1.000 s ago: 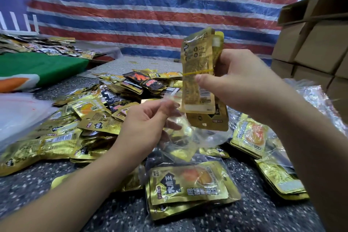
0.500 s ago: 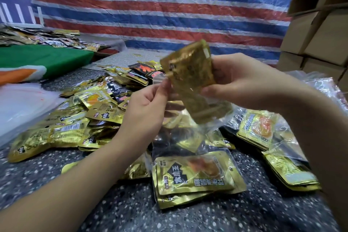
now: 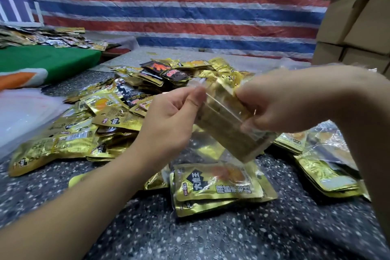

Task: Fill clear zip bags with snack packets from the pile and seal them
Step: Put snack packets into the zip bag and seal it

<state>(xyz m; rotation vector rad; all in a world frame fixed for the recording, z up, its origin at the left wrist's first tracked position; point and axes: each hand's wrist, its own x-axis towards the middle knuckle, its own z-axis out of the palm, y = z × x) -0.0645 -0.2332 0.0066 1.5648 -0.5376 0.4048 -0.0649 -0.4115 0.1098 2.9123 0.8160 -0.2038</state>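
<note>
A clear zip bag [image 3: 230, 131] with gold snack packets inside hangs tilted above the table between both hands. My left hand [image 3: 168, 118] pinches the bag's top left edge with thumb and fingers. My right hand [image 3: 280, 99] grips the bag's upper right side; it is blurred. The pile of gold and black snack packets [image 3: 109, 112] spreads across the table to the left and behind. A filled clear bag of gold packets [image 3: 217, 186] lies flat just below the held one.
More filled bags [image 3: 325, 167] lie at the right under my right forearm. Cardboard boxes [image 3: 354, 27] stack at the far right. A white plastic sheet [image 3: 23, 112] and a green cloth [image 3: 48, 59] sit at the left. A striped tarp hangs behind.
The stack of gold packets that my right hand held upright has gone down into the clear bag. Both hands now hold the bag at its top, lower and tilted.
</note>
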